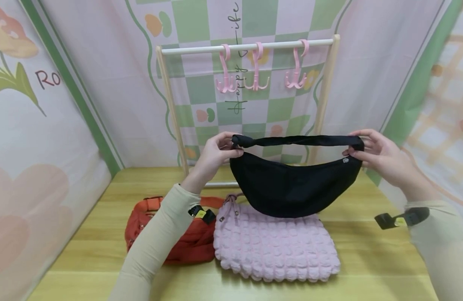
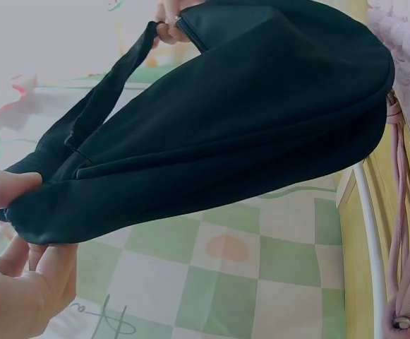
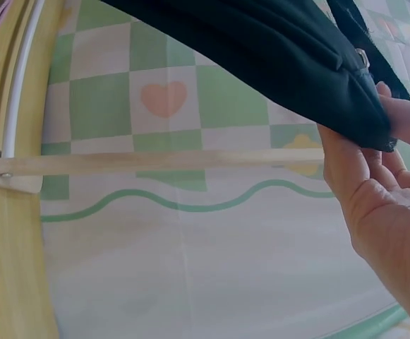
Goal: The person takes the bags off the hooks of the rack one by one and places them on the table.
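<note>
A black crescent-shaped shoulder bag point(image 1: 295, 188) is held up in the air between both hands, its strap point(image 1: 299, 141) stretched above the body. My left hand point(image 1: 216, 152) pinches the bag's left end where the strap joins, thumb on the near side; the left wrist view shows that thumb and the fingers on either side of the black cloth point(image 2: 212, 127). At the opposite end my right hand point(image 1: 383, 154) pinches the other corner, beside a small zipper pull. In the right wrist view the right hand point(image 3: 381, 176) has thumb and fingers around the bag's tip.
Below the black bag lies a pink puffy quilted bag point(image 1: 276, 251) on the wooden table point(image 1: 84, 255). A red-orange bag point(image 1: 193, 246) lies left of it, partly behind the left forearm. Behind stands a rack with a white bar point(image 1: 193, 49), carrying pink hooks point(image 1: 256, 69).
</note>
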`<state>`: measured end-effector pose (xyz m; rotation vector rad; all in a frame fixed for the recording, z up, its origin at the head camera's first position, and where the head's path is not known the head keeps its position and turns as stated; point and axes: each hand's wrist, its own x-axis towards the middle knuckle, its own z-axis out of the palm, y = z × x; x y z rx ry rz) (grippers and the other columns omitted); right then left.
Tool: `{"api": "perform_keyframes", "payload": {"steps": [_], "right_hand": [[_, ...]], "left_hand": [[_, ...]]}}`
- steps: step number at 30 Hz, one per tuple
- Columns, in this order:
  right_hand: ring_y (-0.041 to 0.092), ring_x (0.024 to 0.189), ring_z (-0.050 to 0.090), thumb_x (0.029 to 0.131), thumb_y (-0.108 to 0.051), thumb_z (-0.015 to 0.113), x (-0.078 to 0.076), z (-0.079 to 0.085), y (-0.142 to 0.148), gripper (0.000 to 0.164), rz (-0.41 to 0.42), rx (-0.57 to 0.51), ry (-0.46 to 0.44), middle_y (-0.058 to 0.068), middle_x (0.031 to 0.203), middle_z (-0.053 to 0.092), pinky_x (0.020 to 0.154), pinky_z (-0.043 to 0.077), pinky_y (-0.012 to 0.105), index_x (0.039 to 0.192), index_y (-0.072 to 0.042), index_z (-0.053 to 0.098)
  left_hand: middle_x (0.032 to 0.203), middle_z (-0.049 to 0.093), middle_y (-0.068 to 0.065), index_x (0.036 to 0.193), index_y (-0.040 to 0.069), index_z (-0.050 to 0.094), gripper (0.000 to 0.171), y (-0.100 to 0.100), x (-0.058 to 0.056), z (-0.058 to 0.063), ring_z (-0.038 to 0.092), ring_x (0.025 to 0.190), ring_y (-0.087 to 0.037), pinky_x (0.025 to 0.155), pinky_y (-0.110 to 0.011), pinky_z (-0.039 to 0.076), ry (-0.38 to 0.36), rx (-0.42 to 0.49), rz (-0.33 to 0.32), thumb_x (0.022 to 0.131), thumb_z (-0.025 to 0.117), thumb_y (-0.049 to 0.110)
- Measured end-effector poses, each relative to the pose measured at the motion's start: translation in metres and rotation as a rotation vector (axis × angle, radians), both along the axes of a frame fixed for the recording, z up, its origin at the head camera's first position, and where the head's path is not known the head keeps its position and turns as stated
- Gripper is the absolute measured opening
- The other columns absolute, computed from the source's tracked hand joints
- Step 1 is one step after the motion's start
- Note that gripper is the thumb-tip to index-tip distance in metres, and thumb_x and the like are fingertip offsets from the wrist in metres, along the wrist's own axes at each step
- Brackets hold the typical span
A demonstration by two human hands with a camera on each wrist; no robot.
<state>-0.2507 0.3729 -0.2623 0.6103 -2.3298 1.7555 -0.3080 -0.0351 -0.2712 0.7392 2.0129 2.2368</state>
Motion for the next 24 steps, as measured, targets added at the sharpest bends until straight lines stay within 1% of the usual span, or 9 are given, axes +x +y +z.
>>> {"api": "perform_keyframes", "payload": {"steps": [3,5,7,10,12,16,19,23,24], "right_hand": [[0.005,0.085,0.067,0.092,0.005,0.053,0.001,0.000,0.003,0.038,-0.010,-0.025,0.008,-0.006,0.100,0.071,0.054,0.051,0.020,0.126,-0.011,0.049],[0.004,0.085,0.068,0.092,0.006,0.053,0.001,-0.001,0.006,0.036,-0.010,-0.070,0.012,-0.007,0.102,0.070,0.058,0.053,0.019,0.123,-0.011,0.052],[0.003,0.085,0.067,0.092,0.008,0.052,0.001,-0.002,0.009,0.034,0.012,-0.131,0.001,-0.008,0.104,0.069,0.060,0.053,0.018,0.119,-0.013,0.055],[0.002,0.083,0.067,0.092,0.008,0.052,0.002,-0.002,0.012,0.032,0.001,-0.156,-0.010,-0.010,0.102,0.070,0.059,0.053,0.018,0.112,-0.015,0.059],[0.003,0.083,0.067,0.092,0.009,0.050,0.002,-0.003,0.015,0.030,0.022,-0.187,-0.023,-0.008,0.101,0.071,0.060,0.054,0.019,0.109,-0.014,0.059],[0.007,0.080,0.069,0.094,0.008,0.048,0.005,-0.003,0.020,0.028,0.029,-0.218,-0.053,-0.004,0.098,0.073,0.059,0.055,0.021,0.107,-0.013,0.061],[0.007,0.078,0.069,0.094,0.007,0.048,0.006,-0.002,0.025,0.028,0.017,-0.202,-0.074,-0.006,0.098,0.073,0.057,0.054,0.021,0.108,-0.014,0.061],[0.005,0.076,0.069,0.095,0.005,0.049,0.008,-0.002,0.031,0.029,-0.053,-0.096,-0.061,-0.011,0.097,0.073,0.055,0.053,0.022,0.108,-0.018,0.060],[0.005,0.077,0.069,0.095,0.005,0.048,0.008,-0.002,0.033,0.029,-0.052,-0.086,-0.056,-0.010,0.097,0.073,0.055,0.054,0.023,0.108,-0.018,0.060]], "left_hand": [[0.090,0.063,-0.001,0.110,0.006,0.063,0.033,0.001,0.000,0.000,0.060,0.083,-0.016,0.074,-0.025,0.049,0.001,-0.008,0.012,0.079,0.069,-0.005],[0.089,0.062,-0.001,0.109,0.005,0.063,0.031,0.002,0.000,0.000,0.060,0.082,-0.016,0.073,-0.025,0.050,-0.002,-0.020,0.027,0.080,0.069,-0.004],[0.089,0.061,-0.001,0.108,0.005,0.063,0.028,0.003,0.001,0.000,0.059,0.082,-0.016,0.072,-0.025,0.050,-0.006,-0.037,0.045,0.081,0.069,-0.002],[0.090,0.061,-0.002,0.108,0.006,0.064,0.027,0.005,0.002,0.001,0.058,0.083,-0.015,0.069,-0.024,0.050,-0.001,-0.068,0.071,0.082,0.069,0.000],[0.091,0.062,-0.002,0.109,0.007,0.065,0.027,0.007,0.003,0.001,0.058,0.083,-0.015,0.067,-0.024,0.048,0.007,-0.085,0.083,0.082,0.069,0.001],[0.095,0.063,-0.002,0.111,0.009,0.067,0.028,0.010,0.006,0.001,0.060,0.083,-0.014,0.063,-0.023,0.047,0.025,-0.096,0.090,0.084,0.067,0.002],[0.095,0.063,-0.003,0.110,0.008,0.068,0.026,0.013,0.007,0.001,0.059,0.082,-0.013,0.062,-0.024,0.046,0.032,-0.095,0.092,0.086,0.065,0.002],[0.093,0.063,-0.003,0.109,0.007,0.068,0.023,0.018,0.007,-0.001,0.058,0.080,-0.014,0.062,-0.029,0.046,0.055,-0.127,0.110,0.087,0.064,0.004],[0.093,0.063,-0.003,0.109,0.008,0.068,0.022,0.019,0.007,-0.001,0.059,0.080,-0.014,0.063,-0.030,0.047,0.062,-0.139,0.115,0.088,0.064,0.004]]}}
